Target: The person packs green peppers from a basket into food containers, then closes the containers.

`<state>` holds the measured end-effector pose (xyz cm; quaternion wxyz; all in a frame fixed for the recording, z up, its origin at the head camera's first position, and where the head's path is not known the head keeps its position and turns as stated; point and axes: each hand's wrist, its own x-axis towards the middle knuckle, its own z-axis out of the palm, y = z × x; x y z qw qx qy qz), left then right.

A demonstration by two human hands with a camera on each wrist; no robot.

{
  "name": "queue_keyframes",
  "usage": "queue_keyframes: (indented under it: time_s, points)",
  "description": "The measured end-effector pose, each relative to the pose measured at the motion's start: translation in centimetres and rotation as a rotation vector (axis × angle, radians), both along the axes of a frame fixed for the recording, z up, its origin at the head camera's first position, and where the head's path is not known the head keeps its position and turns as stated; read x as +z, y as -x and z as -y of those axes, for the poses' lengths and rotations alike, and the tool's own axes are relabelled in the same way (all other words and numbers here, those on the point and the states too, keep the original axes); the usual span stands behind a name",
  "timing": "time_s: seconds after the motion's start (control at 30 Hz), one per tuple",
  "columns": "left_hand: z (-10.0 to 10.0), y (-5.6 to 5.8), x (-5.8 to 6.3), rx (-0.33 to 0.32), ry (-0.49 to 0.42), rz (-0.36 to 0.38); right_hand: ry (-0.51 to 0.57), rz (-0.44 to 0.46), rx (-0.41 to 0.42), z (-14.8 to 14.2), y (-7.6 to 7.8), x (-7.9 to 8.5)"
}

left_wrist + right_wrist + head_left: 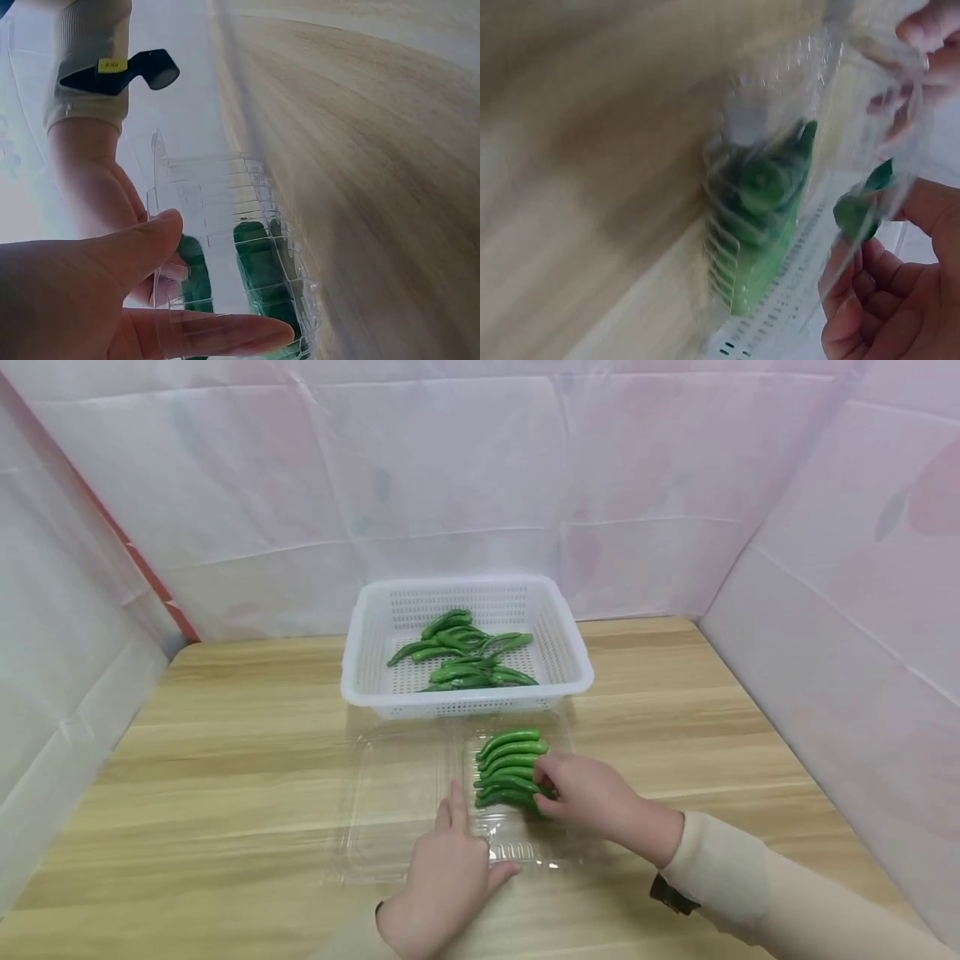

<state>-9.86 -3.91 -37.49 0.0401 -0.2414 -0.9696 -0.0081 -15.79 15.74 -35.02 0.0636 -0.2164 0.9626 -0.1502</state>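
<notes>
In the head view a row of green peppers (512,758) lies in the 3 o'clock half of the clear tray (397,806). Each long axis runs about 9 to 3 o'clock — gently arched, the thin tips drooping toward 8 or 9, the blunter ends toward 3. They lie side by side, stacked from 12 toward 6.

The right hand (596,797) comes in from 4 o'clock and pinches the held pepper (855,216) by its blunt end, between thumb and fingers. That pepper is near the row's 6 o'clock end, its long axis close to the others'; in the right wrist view it shows apart from the row, above it.

The left hand (446,875) reaches in from 6 o'clock, fingers straight toward 12 on the tray's middle ridge, thumb stretched toward 3 along the near edge. It grips no pepper.

At 12 o'clock from the tray, just beside it, stands the white basket (468,700). More peppers lie inside it in a loose heap, their axes mostly 9 to 3 with some slanting. Tray and basket rest on the wooden table (225,777).
</notes>
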Motion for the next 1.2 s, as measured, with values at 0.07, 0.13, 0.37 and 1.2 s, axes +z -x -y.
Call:
queue_keyframes:
  time_s: [0.07,0.13,0.37,1.2]
  points:
    - [0.0,0.0,0.0,0.0,-0.008,0.003,-0.03,-0.011,-0.011,0.1,-0.5,-0.2]
    - [0.0,0.0,0.0,-0.001,-0.015,0.004,-0.057,-0.034,-0.008,0.2,-1.0,-0.4]
    - [0.1,0.0,0.1,-0.012,-0.025,-0.014,-0.098,-0.102,0.032,0.7,-2.1,-0.9]
    - [0.0,0.0,-0.2,-0.031,-0.066,-0.086,-0.195,-0.276,0.072,0.9,-2.5,-2.2]
